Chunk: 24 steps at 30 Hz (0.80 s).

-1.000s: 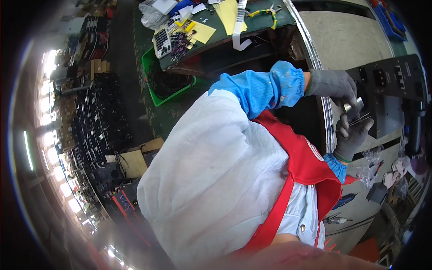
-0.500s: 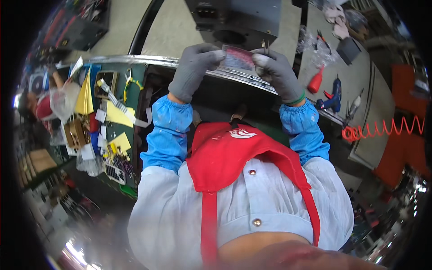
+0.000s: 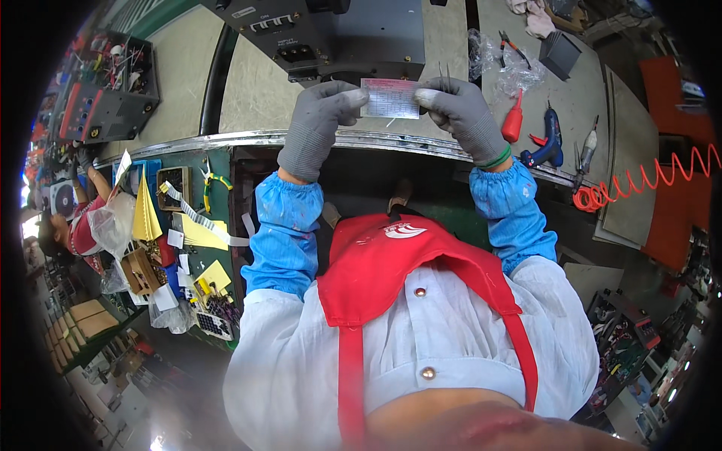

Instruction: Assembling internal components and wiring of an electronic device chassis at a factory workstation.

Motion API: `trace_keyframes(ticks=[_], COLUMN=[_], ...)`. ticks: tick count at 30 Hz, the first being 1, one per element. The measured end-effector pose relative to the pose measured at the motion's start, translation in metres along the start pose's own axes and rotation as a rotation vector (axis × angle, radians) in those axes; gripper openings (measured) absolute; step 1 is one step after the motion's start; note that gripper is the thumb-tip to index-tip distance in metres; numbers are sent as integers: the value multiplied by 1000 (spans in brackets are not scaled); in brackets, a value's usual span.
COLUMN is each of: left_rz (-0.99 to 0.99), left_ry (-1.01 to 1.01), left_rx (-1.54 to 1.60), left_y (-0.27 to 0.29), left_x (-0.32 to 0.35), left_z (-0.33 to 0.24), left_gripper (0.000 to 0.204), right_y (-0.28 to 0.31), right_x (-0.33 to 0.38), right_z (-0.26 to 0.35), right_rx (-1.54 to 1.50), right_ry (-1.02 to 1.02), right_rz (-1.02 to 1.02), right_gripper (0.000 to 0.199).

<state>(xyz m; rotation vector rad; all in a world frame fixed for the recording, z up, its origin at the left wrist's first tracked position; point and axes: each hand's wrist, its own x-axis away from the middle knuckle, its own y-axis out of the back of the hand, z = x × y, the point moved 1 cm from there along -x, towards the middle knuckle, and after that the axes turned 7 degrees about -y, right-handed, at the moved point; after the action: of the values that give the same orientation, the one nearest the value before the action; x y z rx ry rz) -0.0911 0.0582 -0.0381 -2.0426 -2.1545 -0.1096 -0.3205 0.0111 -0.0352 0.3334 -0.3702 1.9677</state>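
L hand (image 3: 316, 124), gray-gloved, upper ctr of frame: thumb + finger pinching left edge of printed label (image 3: 389, 99). R hand (image 3: 466, 116), also gloved, pinches same label at its right edge, w/ slim metal tweezers (image 3: 444, 73) sticking up out of the grip. Label sits upper ctr, held flat btwn both hands, reddish band along its top, rest pale.

Just above it, top ctr: dark machine (image 3: 353, 37) w/ switches + socket on its panel, standing on gray worktop (image 3: 256, 90).

Upper right, same surface level: red bottle (image 3: 512, 120) near R hand, then blue glue gun (image 3: 550, 139), pliers (image 3: 514, 51) by clear plastic (image 3: 526, 77), dk gray box (image 3: 559, 54). Red coiled hose (image 3: 647, 180) at far right.

Left side: yellow-green cutters (image 3: 214, 186), white strip (image 3: 192, 214), yellow paper (image 3: 147, 210). Co-worker (image 3: 83, 225) at far left; 2nd machine (image 3: 113, 113) upper left.
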Motion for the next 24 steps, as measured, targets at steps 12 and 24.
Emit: trace_keyframes(ticks=[12,24], left_rz=[13,-422], left_ry=[-221,-604], left_rx=[7,-158], left_y=[-41,-71], left_x=[-73,-228], left_z=[-19,-61], left_gripper=[22,23], right_y=[49,94], right_x=[-39,-172], right_z=[42,134], right_rx=[134,419], right_ry=[167,611], right_rz=[-162,-315], right_gripper=[23,27])
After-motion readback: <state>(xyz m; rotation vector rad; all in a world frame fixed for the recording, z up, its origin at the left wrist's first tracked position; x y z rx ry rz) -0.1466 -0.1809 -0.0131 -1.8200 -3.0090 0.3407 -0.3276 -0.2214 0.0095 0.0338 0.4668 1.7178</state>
